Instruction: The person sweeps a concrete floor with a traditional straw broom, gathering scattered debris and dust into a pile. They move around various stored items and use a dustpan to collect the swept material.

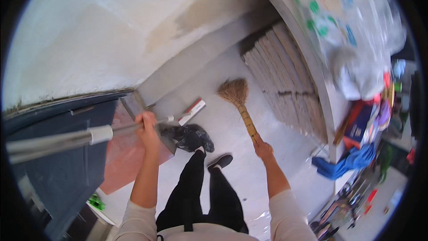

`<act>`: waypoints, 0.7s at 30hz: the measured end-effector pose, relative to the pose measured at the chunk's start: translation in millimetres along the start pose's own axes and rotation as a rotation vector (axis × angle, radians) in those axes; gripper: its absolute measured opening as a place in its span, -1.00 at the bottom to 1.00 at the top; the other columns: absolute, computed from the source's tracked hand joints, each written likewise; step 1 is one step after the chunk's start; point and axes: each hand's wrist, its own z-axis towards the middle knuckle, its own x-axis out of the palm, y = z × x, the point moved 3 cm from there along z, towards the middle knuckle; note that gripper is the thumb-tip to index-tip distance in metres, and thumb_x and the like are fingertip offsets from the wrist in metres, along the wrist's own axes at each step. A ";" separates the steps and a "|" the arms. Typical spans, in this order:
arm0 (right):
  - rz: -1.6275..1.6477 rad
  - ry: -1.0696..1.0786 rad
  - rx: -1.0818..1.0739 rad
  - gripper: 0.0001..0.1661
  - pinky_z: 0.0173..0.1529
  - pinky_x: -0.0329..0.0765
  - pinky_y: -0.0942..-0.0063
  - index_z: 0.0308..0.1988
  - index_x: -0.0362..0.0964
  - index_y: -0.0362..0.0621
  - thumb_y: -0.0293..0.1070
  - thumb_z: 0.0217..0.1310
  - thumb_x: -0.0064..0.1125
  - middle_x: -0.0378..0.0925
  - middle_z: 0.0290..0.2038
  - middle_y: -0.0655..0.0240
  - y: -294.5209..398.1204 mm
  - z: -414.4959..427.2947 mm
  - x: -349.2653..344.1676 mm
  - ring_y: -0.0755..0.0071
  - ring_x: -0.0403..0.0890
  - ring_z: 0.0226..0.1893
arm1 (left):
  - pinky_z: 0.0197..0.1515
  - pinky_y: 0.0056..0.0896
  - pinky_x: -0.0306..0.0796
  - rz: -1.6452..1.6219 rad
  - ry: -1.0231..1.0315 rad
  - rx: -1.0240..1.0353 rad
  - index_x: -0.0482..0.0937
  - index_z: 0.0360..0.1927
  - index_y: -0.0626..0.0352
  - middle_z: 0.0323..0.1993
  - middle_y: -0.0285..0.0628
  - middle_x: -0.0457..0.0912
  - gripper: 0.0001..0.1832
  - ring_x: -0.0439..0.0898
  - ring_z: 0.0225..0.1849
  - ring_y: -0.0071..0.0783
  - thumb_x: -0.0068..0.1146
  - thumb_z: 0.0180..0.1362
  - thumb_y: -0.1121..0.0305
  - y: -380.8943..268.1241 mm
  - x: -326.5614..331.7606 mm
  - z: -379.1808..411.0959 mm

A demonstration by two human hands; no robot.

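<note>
My right hand (263, 148) is closed round the bound handle of a straw hand broom (235, 91), whose fanned bristles point away from me over the pale floor. On the left, my left hand (146, 122) grips a long metal pole (125, 128) with white collars. At the pole's far end is a flat red-and-white head (192, 111), near the floor. A black plastic bag (191, 137) lies just below that head, against my foot and partly over it. Whether the broom's bristles touch the floor, I cannot tell.
Stacked grey slabs (284, 80) stand under a ledge at the right. Clear plastic bags (357, 40) and a blue cloth (347, 163) lie on the ledge. A dark door (67, 154) and a reddish floor patch (123, 157) are at the left. Beyond the floor rises a stained wall (100, 33).
</note>
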 end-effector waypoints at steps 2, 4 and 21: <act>0.038 0.061 0.091 -0.40 -0.14 0.40 0.13 0.16 -0.09 0.37 0.01 0.11 -0.22 0.48 -0.29 0.05 -34.1 -18.5 32.4 -0.01 0.49 -0.25 | -0.48 -0.55 0.13 0.008 0.009 0.027 0.27 -0.59 0.14 -0.68 -0.39 0.20 -0.75 0.16 -0.59 -0.61 -0.16 0.18 0.29 2.7 8.1 15.2; 0.075 0.127 0.216 -0.41 -0.10 0.38 0.14 0.17 -0.09 0.35 0.01 0.12 -0.25 0.47 -0.23 0.08 -83.1 -55.9 66.6 0.01 0.48 -0.20 | -0.43 -0.55 0.16 0.150 0.025 0.007 0.36 -0.54 0.20 -0.65 -0.37 0.27 -0.73 0.23 -0.56 -0.60 -0.15 0.17 0.25 8.4 14.2 28.6; 0.364 -0.042 0.100 -0.53 -0.21 0.46 0.26 0.10 0.03 0.38 -0.20 0.16 -0.22 0.43 -0.23 0.12 -137.7 -39.5 75.4 0.13 0.50 -0.23 | 0.05 -0.33 0.18 0.650 0.189 0.053 -0.10 0.17 0.41 0.06 0.11 0.18 -0.19 0.27 0.05 -0.22 0.08 0.03 0.15 34.8 -37.1 -38.0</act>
